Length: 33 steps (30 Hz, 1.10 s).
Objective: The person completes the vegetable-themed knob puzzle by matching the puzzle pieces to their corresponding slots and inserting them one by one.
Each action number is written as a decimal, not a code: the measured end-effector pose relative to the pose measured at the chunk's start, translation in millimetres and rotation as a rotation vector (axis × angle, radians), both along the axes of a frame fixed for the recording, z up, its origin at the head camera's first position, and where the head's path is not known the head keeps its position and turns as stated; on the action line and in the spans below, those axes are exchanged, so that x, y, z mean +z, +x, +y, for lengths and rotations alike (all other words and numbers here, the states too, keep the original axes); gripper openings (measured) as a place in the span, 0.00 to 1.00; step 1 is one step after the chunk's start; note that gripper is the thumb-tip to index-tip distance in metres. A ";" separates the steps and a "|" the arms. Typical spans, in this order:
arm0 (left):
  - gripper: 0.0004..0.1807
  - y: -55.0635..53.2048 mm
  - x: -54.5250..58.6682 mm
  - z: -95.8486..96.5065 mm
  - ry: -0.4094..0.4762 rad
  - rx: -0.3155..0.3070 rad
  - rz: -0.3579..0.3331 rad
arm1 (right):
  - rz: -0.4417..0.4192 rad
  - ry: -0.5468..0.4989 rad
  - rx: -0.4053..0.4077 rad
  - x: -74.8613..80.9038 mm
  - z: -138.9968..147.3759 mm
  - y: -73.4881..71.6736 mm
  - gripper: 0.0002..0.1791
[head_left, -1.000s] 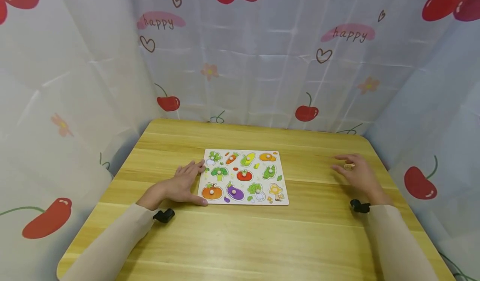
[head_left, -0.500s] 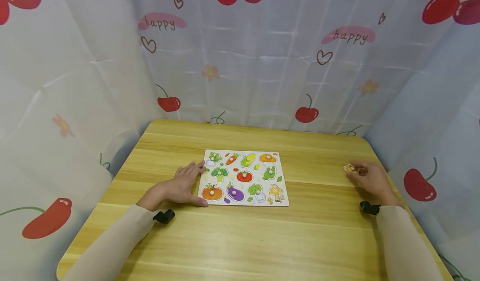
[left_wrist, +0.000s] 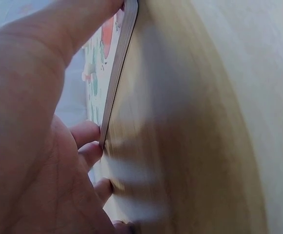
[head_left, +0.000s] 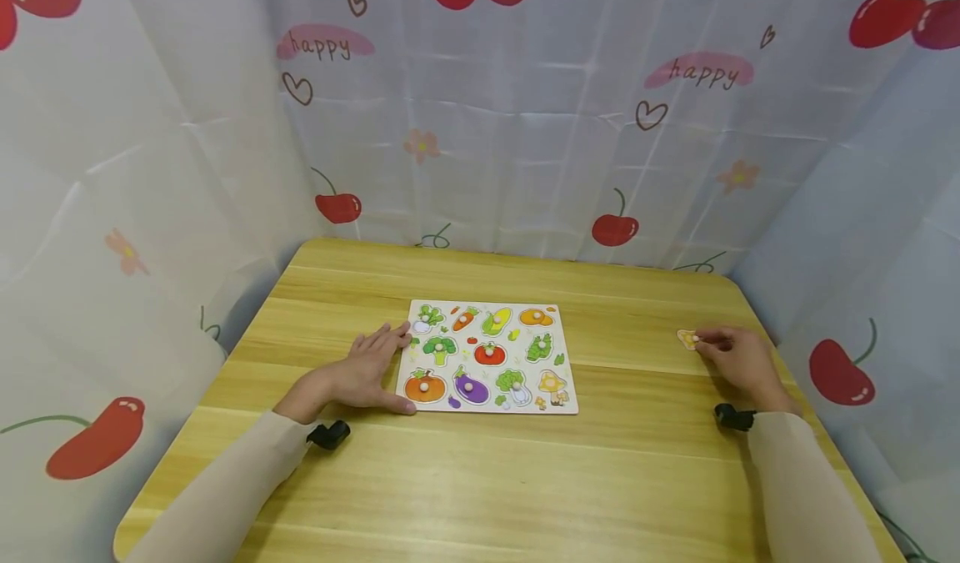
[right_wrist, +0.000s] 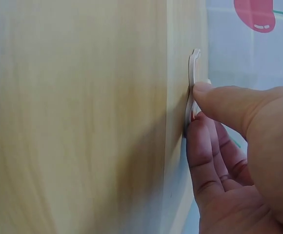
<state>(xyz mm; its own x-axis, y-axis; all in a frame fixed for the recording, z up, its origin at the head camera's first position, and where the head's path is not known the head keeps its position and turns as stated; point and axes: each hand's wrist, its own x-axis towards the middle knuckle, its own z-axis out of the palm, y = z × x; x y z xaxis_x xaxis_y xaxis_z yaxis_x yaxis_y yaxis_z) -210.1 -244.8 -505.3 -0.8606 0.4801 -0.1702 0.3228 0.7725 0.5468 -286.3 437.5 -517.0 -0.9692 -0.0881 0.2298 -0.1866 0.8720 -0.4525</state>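
Note:
A white wooden peg puzzle board (head_left: pixel 487 411) with vegetable pieces lies mid-table. Most pieces carry a small round knob; the mushroom shape (head_left: pixel 553 382) at its lower right shows none. My left hand (head_left: pixel 363 371) is spread at the board's left edge, thumb by the near corner; in the left wrist view its fingertips meet the board's side (left_wrist: pixel 117 75). Far to the right, my right hand (head_left: pixel 738 359) pinches the knob of a yellow mushroom puzzle piece (head_left: pixel 686 339). Seen from the right wrist, this thin wooden piece (right_wrist: pixel 192 73) is edge-on, right at the table surface.
The light wooden table (head_left: pixel 480 480) has rounded corners. A white curtain (head_left: pixel 495 171) printed with cherries hangs behind it and along both sides. Black straps with small devices (head_left: pixel 330 433) sit at both wrists.
My right hand went right and toward the body with the mushroom puzzle piece, then slightly back left. The piece now lies flat to the table. The left hand and board stay put.

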 end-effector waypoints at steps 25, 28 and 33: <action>0.70 -4.2 5.5 0.6 -0.008 -0.008 0.000 | -0.034 -0.001 -0.038 6.7 -25.9 -4.1 0.13; 0.70 -4.1 5.3 0.8 -0.008 -0.008 -0.001 | -0.039 -0.003 -0.037 6.5 -27.4 -2.8 0.12; 0.71 -3.0 2.7 1.0 -0.004 -0.011 -0.008 | -0.051 -0.002 -0.022 5.8 -31.2 0.7 0.13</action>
